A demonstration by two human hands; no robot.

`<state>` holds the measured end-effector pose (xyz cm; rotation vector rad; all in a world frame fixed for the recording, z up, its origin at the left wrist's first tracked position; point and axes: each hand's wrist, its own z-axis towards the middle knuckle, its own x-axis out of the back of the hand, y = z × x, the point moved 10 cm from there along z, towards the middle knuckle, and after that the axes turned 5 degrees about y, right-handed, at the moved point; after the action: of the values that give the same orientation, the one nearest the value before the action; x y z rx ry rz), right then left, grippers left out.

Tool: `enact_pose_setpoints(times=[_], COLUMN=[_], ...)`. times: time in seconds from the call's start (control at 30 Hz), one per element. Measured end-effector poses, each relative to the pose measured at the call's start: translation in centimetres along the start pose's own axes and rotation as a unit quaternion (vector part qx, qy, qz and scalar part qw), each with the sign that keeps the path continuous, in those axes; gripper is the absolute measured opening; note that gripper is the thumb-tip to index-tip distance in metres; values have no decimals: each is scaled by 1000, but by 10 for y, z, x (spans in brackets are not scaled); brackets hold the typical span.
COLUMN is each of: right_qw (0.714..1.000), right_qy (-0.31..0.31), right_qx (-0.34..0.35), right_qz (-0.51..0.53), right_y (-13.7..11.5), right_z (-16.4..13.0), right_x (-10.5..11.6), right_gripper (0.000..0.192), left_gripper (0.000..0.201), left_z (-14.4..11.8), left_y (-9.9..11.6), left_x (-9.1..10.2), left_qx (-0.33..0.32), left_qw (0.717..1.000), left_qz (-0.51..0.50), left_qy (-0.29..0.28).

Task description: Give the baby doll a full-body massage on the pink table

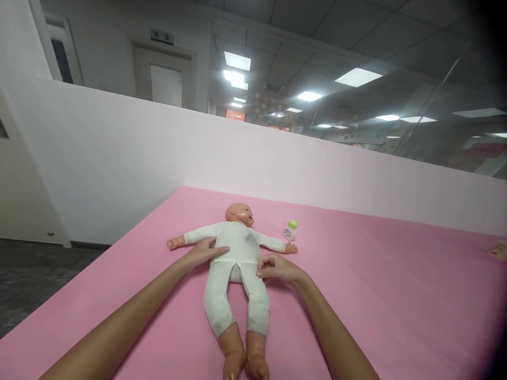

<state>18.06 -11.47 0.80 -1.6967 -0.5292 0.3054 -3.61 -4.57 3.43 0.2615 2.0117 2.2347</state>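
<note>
One pink table (356, 295), white partition (158, 153) behind.

White-suited doll (236, 264), green-capped bottle (290, 230), pink mat (376, 295)

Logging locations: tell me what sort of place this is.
Probably an infant-care training room in an office building: a baby doll on a pink padded table, white partition, ceiling light panels.

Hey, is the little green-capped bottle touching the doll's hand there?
Apart. In the head view, a strip of pink sheet shows between the bottle and the doll's hand, which lies nearer the camera than the bottle.
</note>
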Motion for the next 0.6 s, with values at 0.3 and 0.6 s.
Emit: enact_pose_setpoints(times=[0.3,0.6], right_qw=[996,930], right_qy=[44,169], right_qx=[45,195], right_qz=[-60,-264], right_y=[-3,-31], right_z=[10,3], right_x=[-10,-10], right_gripper=[48,53], left_gripper=[55,58], left_z=[1,2], left_y=[2,-7], left_x=[6,13], left_qx=[-54,-60], left_qw=[974,942], left_qz=[212,313], left_qy=[55,105])
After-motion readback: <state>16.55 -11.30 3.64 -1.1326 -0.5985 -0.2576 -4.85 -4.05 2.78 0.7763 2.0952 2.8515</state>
